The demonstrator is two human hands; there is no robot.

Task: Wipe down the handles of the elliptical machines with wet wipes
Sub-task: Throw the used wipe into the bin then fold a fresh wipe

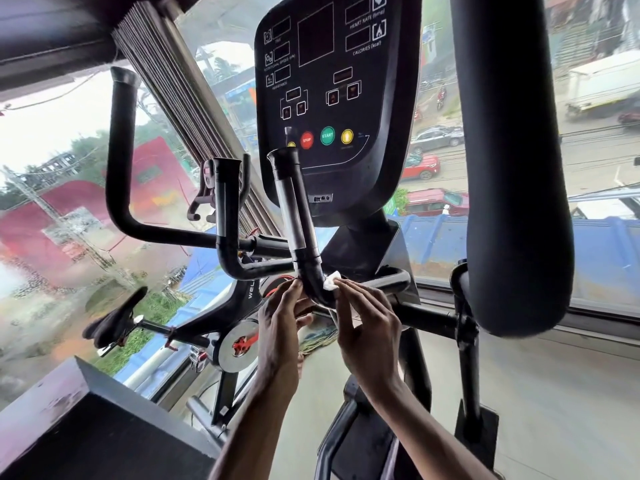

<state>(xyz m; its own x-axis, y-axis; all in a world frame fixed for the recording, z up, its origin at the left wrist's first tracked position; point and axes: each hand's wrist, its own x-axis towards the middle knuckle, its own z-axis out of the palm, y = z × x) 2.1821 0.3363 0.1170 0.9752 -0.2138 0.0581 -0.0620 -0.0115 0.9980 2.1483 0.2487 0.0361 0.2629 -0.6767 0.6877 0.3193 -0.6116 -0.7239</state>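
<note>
A black fixed handle (294, 209) with a silver sensor band rises from a curved bend below the elliptical's console (329, 98). My right hand (367, 327) pinches a small white wet wipe (331, 281) against the right side of that bend. My left hand (280, 323) reaches up on the left side of the bend, its fingertips touching the tube. A thick padded moving handle (512, 168) hangs at the right, and the horizontal bar (388, 280) runs off behind my right hand.
A second machine's black handlebars (119, 168) and an exercise bike with saddle (114, 318) and flywheel (239, 344) stand at the left. Large windows lie behind everything. A dark ledge (86, 427) fills the lower left corner.
</note>
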